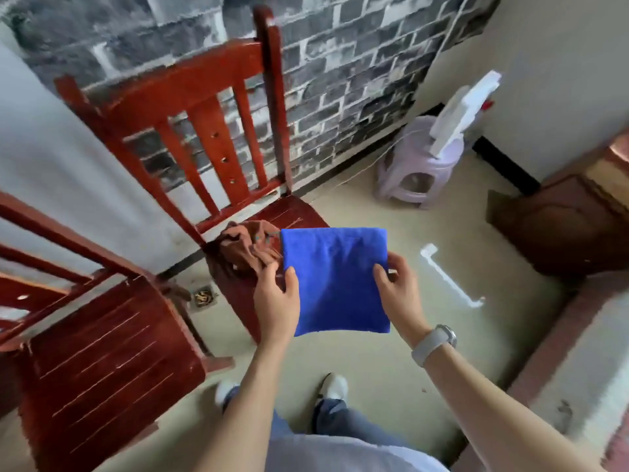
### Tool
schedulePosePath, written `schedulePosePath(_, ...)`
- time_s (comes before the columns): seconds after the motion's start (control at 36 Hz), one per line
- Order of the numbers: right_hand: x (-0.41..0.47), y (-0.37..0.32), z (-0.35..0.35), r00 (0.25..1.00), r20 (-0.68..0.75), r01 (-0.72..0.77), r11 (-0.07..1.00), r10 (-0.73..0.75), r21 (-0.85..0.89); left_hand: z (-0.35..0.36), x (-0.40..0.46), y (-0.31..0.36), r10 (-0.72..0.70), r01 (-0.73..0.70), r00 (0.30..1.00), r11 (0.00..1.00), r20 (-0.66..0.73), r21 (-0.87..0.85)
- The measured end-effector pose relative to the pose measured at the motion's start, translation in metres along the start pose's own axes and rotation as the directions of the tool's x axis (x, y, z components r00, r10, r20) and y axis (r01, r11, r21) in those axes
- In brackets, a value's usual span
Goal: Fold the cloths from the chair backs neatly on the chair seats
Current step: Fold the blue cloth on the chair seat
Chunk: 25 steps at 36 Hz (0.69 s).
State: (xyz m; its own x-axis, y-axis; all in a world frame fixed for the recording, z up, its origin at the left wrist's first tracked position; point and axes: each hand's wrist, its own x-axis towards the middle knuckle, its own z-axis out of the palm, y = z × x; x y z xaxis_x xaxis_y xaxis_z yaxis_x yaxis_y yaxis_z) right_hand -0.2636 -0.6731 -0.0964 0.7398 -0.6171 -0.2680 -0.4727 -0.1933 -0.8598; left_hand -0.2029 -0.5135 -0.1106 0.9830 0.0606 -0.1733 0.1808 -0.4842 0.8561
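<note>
A blue cloth, folded into a flat square, is held up in the air between both hands, in front of the far red chair's seat. My left hand grips its left edge, thumb on top. My right hand pinches its right edge. A brown cloth lies crumpled on that seat, just left of the blue one. A second red chair stands at the near left with a bare slatted seat.
A lilac plastic stool with white foam pieces on it stands by the brick-pattern wall. A dark wooden cabinet is at the right. A floor drain lies between the chairs. My feet are below on the beige floor.
</note>
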Motion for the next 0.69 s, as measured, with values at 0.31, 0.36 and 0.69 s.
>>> schedulePosePath(0.31, 0.034, 0.059, -0.219, 0.862, -0.478, -0.029, 0.959, 0.166, 0.28, 0.201, -0.057, 0.159, 0.242, -0.28, 0.873, 0.96, 0.423, 0.029)
schedulePosePath(0.36, 0.042, 0.067, -0.251, 0.808, -0.553, -0.03, 0.952, 0.202, 0.304, 0.238, -0.064, 0.184, 0.27, -0.321, 0.823, 0.947, 0.499, 0.018)
schedulePosePath(0.69, 0.182, 0.108, -0.414, 0.639, -0.691, -0.079, 0.923, 0.336, 0.377, 0.461, -0.041, 0.314, 0.292, -0.313, 0.581, 0.942, 0.76, -0.122)
